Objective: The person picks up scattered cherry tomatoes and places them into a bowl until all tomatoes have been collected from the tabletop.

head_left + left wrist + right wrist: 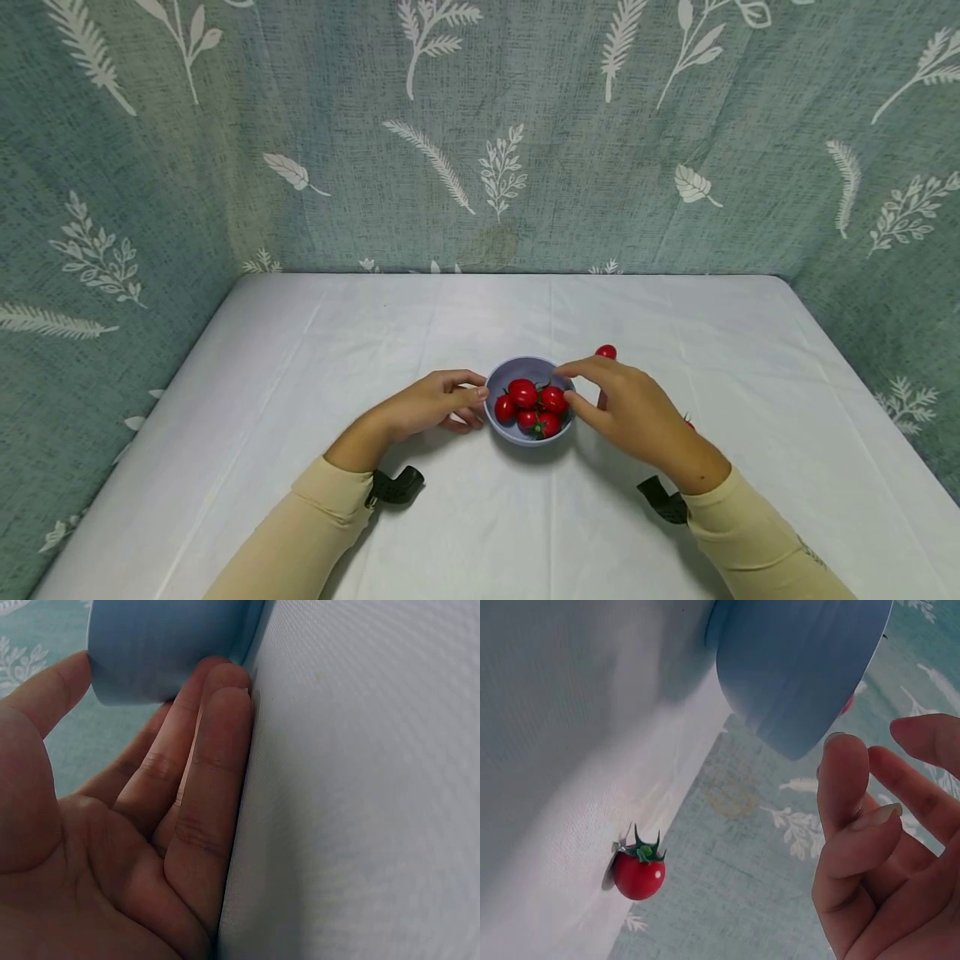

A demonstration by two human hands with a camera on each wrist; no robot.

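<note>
Several red cherry tomatoes point(522, 392) lie in a small blue-grey bowl point(528, 442) in the head view; some have green stalks. At the bowl's left, my left hand point(438, 404) touches its side with thumb and fingertips; the left wrist view shows those fingers nearly straight against the bowl point(165, 652). Over the right rim is my right hand point(626, 408), thumb and forefinger apart, nothing seen between them. Beyond that hand lies a loose cherry tomato point(606, 352). Another tomato point(689, 424) is mostly hidden behind the hand. One loose tomato point(639, 876) shows its green stalk in the right wrist view.
A white cloth covers the table point(315, 333). Green patterned fabric point(322, 225) hangs behind it and along both sides. Black devices point(397, 486) are worn at both wrists.
</note>
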